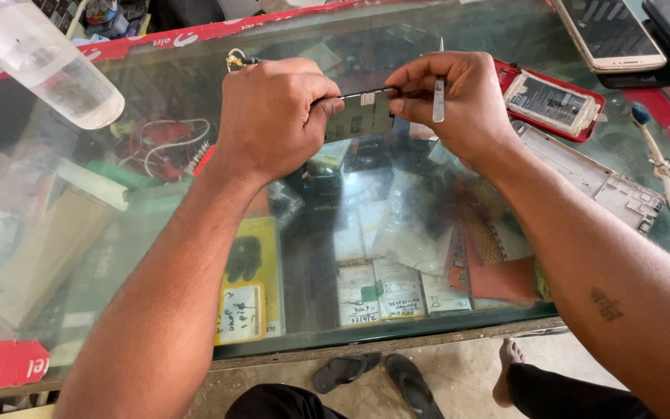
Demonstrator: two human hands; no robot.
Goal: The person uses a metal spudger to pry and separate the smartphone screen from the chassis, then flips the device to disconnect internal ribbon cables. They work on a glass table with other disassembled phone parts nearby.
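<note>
My left hand [273,116] and my right hand [459,101] meet above a glass counter [157,256]. Between them they hold a small dark circuit board [360,116] by its upper edge, the left gripping its left side, the right pinching its right corner. A thin silver tool [438,97] stands upright in my right hand's fingers. A small metal part with a gold tip [236,60] sticks out behind my left hand.
A red-backed opened phone [552,101] and a bare phone frame [606,182] lie to the right, with a toothbrush [664,171] beyond. A gold phone [610,35] lies at top right, a clear bottle [48,62] at top left. Packets fill the case under the glass.
</note>
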